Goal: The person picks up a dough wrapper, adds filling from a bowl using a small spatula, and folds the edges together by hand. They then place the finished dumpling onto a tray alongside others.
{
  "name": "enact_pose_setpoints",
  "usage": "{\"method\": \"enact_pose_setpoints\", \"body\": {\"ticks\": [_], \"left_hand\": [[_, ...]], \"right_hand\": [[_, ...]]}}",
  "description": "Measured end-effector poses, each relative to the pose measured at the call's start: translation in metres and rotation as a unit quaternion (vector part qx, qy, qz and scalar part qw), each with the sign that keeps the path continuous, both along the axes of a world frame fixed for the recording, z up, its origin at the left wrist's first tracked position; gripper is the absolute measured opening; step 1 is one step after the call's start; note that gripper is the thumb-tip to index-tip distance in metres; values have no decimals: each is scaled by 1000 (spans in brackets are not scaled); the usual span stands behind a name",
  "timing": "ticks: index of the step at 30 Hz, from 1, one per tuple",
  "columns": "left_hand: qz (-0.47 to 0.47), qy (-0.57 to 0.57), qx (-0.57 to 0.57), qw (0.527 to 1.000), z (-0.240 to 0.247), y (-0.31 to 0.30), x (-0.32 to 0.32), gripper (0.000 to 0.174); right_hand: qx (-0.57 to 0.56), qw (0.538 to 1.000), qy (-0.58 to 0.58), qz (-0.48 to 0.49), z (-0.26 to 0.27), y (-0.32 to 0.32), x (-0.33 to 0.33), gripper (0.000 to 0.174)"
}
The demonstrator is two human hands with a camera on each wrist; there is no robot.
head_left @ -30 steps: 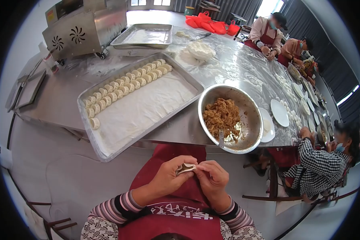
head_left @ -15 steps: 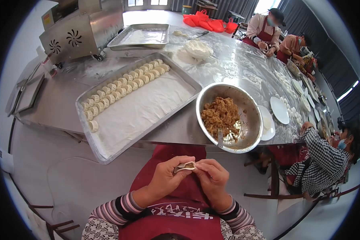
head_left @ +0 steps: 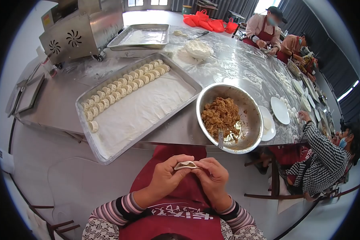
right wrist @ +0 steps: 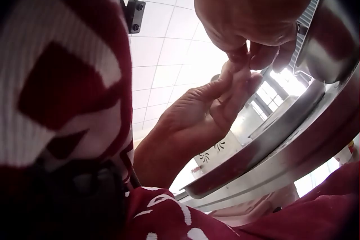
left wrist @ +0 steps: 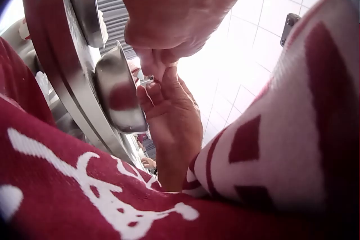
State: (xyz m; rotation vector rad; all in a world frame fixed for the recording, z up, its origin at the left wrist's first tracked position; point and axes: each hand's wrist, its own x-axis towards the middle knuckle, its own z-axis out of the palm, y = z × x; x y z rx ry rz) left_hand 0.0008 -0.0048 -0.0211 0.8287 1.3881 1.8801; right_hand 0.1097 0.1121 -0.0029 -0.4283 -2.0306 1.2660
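Note:
A partly folded dumpling (head_left: 185, 165), its pale wrapper gaping over brown filling, is held in front of the apron, near the table edge. My left hand (head_left: 165, 175) grips its left end between thumb and fingers. At its right end, the thumb and fingertips of my right hand (head_left: 213, 176) pinch the wrapper's edge. Both wrist views show the fingertips of the left hand (left wrist: 177, 12) and the right hand (right wrist: 256, 9) meeting; the dumpling is mostly hidden there. Beyond the hands, a steel bowl (head_left: 252, 138) contains brown minced filling (head_left: 221, 115) and a utensil handle.
A large lined tray (head_left: 148, 110) with rows of finished dumplings (head_left: 122, 89) overhangs the table's front edge. White plates (head_left: 279, 111), a floury mound (head_left: 199, 49), another tray (head_left: 140, 37) and a steel machine (head_left: 78, 36) stand around. Other people work along the right side.
The dumpling has turned in my fingers, so its filled opening faces up more. My hands stay nearly in place. A seated person at the right has stretched an arm toward the table.

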Motion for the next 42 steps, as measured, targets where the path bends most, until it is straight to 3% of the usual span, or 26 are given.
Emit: {"method": "enact_pose_setpoints", "body": {"ticks": [2, 4, 11, 14, 16, 20, 22, 23, 25, 29, 31, 35, 36, 37, 42], "left_hand": [[8, 42, -19, 999, 3, -1, 0, 30], [19, 157, -36, 987, 5, -2, -1, 33], [-14, 350, 1, 936, 15, -4, -10, 29], [21, 253, -10, 967, 13, -2, -3, 37], [10, -41, 37, 998, 3, 0, 3, 37], [32, -62, 25, 997, -2, 0, 4, 34], [49, 125, -37, 990, 1, -2, 3, 35], [49, 125, -37, 990, 2, -2, 3, 35], [65, 258, -22, 964, 6, -2, 1, 41], [57, 354, 23, 933, 8, -3, -7, 44], [4, 411, 35, 911, 9, -3, -12, 41], [-14, 383, 24, 923, 12, -4, -7, 41], [-13, 184, 24, 982, 12, -3, 3, 42], [-13, -23, 23, 999, 12, -3, 9, 44], [-23, 39, 10, 999, 0, 0, 11, 45]], "right_hand": [[21, 1000, -11, 16, -5, 4, 0, 21], [191, 981, 30, 1, -7, 8, -1, 23], [237, 969, 69, -2, -6, 10, -1, 24], [217, 972, 87, 7, -3, 8, 0, 24], [146, 986, 72, -22, -4, 2, 0, 22], [86, 995, 35, -26, -2, -2, -2, 20], [89, 996, 18, -6, -7, 0, -2, 22], [89, 996, 17, -6, -9, 2, -2, 22], [187, 982, 37, -4, -10, 6, -3, 24], [220, 973, 66, -31, -8, 6, -4, 25], [258, 961, 96, 2, -9, 7, -2, 25], [251, 963, 98, 11, -6, 6, 0, 24], [239, 966, 102, -3, -5, 5, -1, 24], [226, 968, 105, -18, -5, 4, -1, 25], [203, 977, 59, -30, -7, 1, -3, 25]]}}
